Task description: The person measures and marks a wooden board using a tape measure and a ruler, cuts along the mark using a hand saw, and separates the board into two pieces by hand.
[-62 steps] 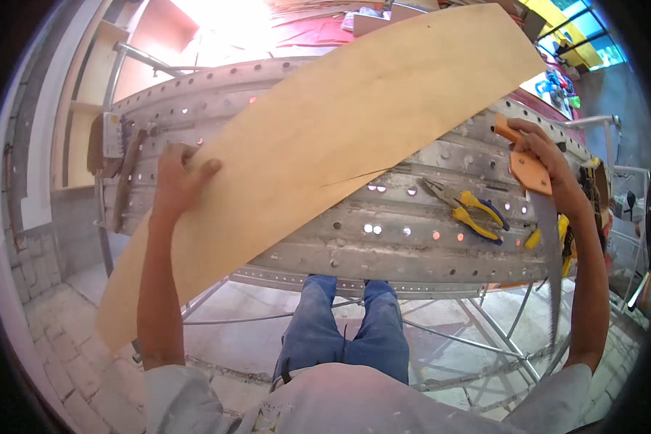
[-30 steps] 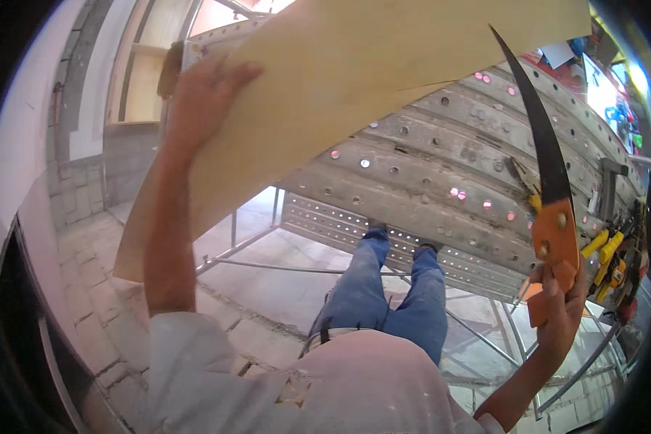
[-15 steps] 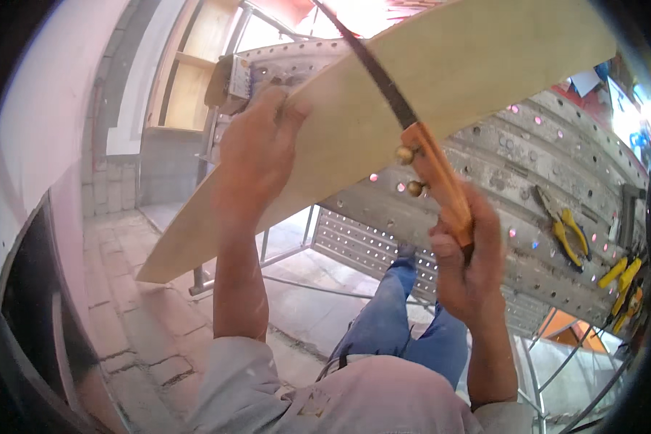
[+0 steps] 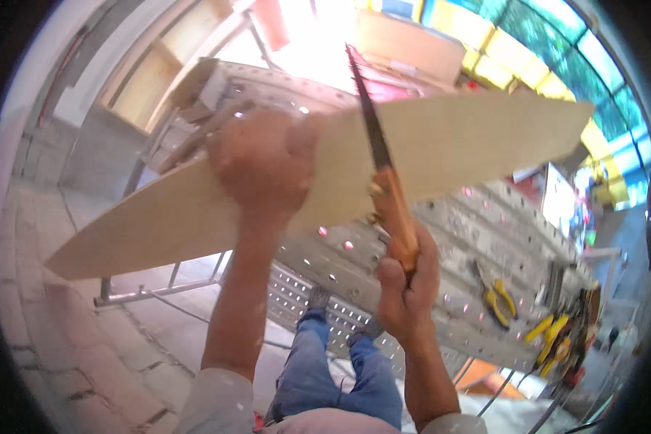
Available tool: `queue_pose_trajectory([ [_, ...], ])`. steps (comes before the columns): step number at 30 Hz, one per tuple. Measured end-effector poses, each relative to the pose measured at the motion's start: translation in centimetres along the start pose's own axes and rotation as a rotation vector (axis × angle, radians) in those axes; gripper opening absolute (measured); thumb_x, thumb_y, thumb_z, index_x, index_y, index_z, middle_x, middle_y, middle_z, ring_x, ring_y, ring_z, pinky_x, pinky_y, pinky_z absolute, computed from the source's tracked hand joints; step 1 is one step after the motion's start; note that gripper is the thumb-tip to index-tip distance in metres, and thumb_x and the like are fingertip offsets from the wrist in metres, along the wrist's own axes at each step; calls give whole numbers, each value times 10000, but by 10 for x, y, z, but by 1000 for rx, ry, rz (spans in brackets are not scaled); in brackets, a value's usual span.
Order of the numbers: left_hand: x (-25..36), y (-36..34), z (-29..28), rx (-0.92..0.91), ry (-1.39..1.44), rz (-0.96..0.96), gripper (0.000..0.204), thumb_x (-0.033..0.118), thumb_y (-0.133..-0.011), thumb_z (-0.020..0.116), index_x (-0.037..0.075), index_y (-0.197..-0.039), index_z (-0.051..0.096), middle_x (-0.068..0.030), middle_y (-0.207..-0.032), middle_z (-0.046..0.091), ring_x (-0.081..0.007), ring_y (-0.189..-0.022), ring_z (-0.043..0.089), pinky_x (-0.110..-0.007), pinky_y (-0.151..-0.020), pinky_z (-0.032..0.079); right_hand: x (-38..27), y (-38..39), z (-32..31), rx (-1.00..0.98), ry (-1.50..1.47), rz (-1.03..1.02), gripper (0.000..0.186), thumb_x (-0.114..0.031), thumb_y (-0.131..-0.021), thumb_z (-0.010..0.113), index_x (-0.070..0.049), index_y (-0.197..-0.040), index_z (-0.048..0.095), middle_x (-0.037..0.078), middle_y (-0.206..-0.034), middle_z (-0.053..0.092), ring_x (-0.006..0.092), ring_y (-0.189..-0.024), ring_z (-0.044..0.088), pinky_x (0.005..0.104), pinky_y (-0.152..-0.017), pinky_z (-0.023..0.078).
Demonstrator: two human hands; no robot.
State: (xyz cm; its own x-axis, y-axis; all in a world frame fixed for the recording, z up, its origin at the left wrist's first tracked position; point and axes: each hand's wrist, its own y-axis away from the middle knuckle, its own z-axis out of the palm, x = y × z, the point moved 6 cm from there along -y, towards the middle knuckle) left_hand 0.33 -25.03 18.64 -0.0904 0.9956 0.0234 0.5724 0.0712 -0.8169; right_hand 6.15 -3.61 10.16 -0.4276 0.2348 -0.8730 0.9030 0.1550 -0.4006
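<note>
A long pale wooden board [image 4: 456, 148] lies slantwise across the metal scaffold plank. My left hand [image 4: 264, 163], smeared by motion, grips it at the far edge, left of the middle; some of its fingers are hidden. My right hand [image 4: 414, 286] is closed round the wooden handle of a handsaw [image 4: 394, 210]. Two brass-coloured knobs stick out from the handle's left side. The dark, narrow blade points away from me and crosses above the board, its tip beyond the far edge. Whether the teeth touch the wood I cannot tell.
Pliers with yellow handles [image 4: 495, 296] lie on the perforated metal plank [image 4: 448, 249] at right. More yellow-handled tools [image 4: 550, 336] sit at its right end. Scaffold tubes [image 4: 159, 291] run below the board, above a paved floor [image 4: 72, 340]. A wooden shelf frame [image 4: 148, 79] stands far left.
The view has swung, showing more of the far right. The board now lies more level across the picture. The saw stands more upright, still in my right hand; my left hand stays on the board.
</note>
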Motion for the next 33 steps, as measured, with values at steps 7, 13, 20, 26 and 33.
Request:
queue_pose_trajectory([
  [7, 28, 7, 23, -9, 277, -90, 458, 482, -986, 553, 108, -724, 590, -114, -760, 575, -311, -792, 575, -505, -758, 438, 67, 23, -45, 289, -276, 193, 497, -303, -1065, 562, 2, -1438, 443, 51, -1008, 567, 107, -786, 535, 255, -653, 462],
  [13, 13, 11, 5, 26, 183, -108, 478, 477, -1026, 505, 88, -757, 579, -125, -759, 517, -322, -769, 537, -496, -755, 419, 116, 18, -28, 226, -540, 232, 584, -239, -1080, 573, 7, -1556, 342, 80, -1141, 581, 137, -887, 537, 290, -750, 473],
  [20, 30, 16, 5, 4, 255, -89, 391, 389, -994, 563, 57, -788, 591, -136, -830, 555, -314, -861, 543, -477, -829, 413, 33, -14, -15, 300, -474, 72, 668, -378, -1030, 622, 61, -1448, 340, 160, -875, 619, 171, -596, 558, 293, -479, 454],
  [26, 21, 11, 6, -19, 249, -125, 360, 365, -976, 582, 45, -814, 615, -144, -848, 590, -323, -893, 550, -486, -872, 417, 79, -10, 0, 295, -427, 223, 583, -304, -1106, 525, 64, -1523, 351, 61, -919, 536, 111, -759, 463, 250, -646, 405],
  [33, 18, 7, 13, 86, 136, -74, 440, 435, -1004, 543, 64, -774, 601, -159, -799, 590, -348, -849, 581, -518, -859, 434, 79, 1, -6, 418, -521, 217, 574, -298, -1104, 531, 45, -1531, 356, 37, -890, 515, 93, -711, 443, 239, -591, 376],
])
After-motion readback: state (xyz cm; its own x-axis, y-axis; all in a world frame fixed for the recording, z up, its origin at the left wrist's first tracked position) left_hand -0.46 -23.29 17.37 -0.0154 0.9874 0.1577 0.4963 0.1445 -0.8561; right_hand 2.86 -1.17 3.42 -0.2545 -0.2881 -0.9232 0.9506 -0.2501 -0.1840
